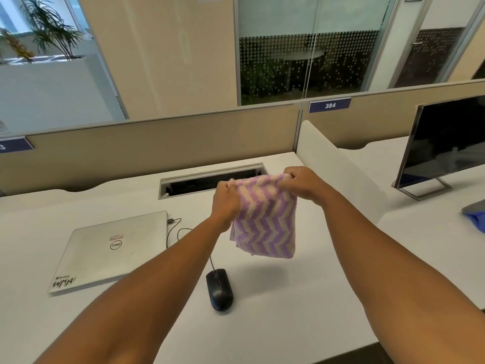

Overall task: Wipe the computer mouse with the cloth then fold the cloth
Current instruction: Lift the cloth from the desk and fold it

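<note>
The cloth (265, 219) is held above the bench (288, 324), its top corners pinched by the left hand (226, 199) and right hand (301, 183); edges should be matched before folding, clear of the mouse (220, 288)

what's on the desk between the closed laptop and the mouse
Only the mouse's thin black cable and the left forearm above; the desk between laptop and mouse is otherwise bare, head view.
</note>
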{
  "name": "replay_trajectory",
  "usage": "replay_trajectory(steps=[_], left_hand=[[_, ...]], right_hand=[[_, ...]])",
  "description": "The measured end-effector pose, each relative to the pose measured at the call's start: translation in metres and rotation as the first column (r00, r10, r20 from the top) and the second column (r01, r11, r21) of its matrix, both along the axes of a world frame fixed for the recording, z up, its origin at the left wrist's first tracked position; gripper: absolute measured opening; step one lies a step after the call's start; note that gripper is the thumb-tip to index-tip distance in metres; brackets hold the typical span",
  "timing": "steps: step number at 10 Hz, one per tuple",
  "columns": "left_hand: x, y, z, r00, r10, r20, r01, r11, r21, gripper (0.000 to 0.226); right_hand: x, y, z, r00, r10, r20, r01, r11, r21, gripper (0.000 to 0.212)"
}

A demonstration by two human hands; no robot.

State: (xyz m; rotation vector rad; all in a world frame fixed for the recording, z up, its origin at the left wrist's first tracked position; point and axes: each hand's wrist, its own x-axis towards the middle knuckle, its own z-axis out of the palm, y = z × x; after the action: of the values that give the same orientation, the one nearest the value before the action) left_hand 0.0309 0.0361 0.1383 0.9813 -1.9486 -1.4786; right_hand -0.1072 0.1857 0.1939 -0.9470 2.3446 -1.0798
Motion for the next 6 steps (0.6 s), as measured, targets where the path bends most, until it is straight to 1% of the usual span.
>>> replay_trajectory(steps=[1, 2, 3, 4, 5, 6], left_hand=[[-0.002, 0.009, -0.022, 0.994, -0.014, 0.109, 0.006, 0.997, 0.072, 0.04], [-0.002, 0.017, -0.041, 0.954, -0.073, 0.292, 0.0, 0.97, 0.245, 0.031], [-0.001, 0.015, -0.06, 0.95, -0.109, 0.292, -0.04, 0.886, 0.461, 0.037], [-0.003, 0.005, -0.086, 0.944, -0.048, 0.325, -0.107, 0.891, 0.441, 0.034], [-0.011, -0.008, -0.108, 0.934, 0.006, 0.356, -0.146, 0.918, 0.368, 0.021], [-0.019, -0.023, -0.121, 0.924, 0.048, 0.378, -0.162, 0.948, 0.274, 0.03]], right_hand=[[-0.002, 0.0, -0.013, 0.999, 0.038, 0.016, -0.04, 0.989, 0.14, 0.02], [-0.007, -0.004, -0.033, 0.994, 0.1, 0.051, -0.112, 0.941, 0.319, 0.017], [-0.014, -0.007, -0.061, 0.986, 0.124, 0.109, -0.16, 0.882, 0.444, 0.018], [-0.022, -0.013, -0.084, 0.985, 0.169, 0.044, -0.167, 0.834, 0.527, 0.016], [-0.028, -0.024, -0.104, 0.965, 0.245, -0.091, -0.151, 0.808, 0.569, 0.013], [-0.036, -0.036, -0.123, 0.964, 0.22, -0.152, -0.111, 0.846, 0.522, 0.024]])
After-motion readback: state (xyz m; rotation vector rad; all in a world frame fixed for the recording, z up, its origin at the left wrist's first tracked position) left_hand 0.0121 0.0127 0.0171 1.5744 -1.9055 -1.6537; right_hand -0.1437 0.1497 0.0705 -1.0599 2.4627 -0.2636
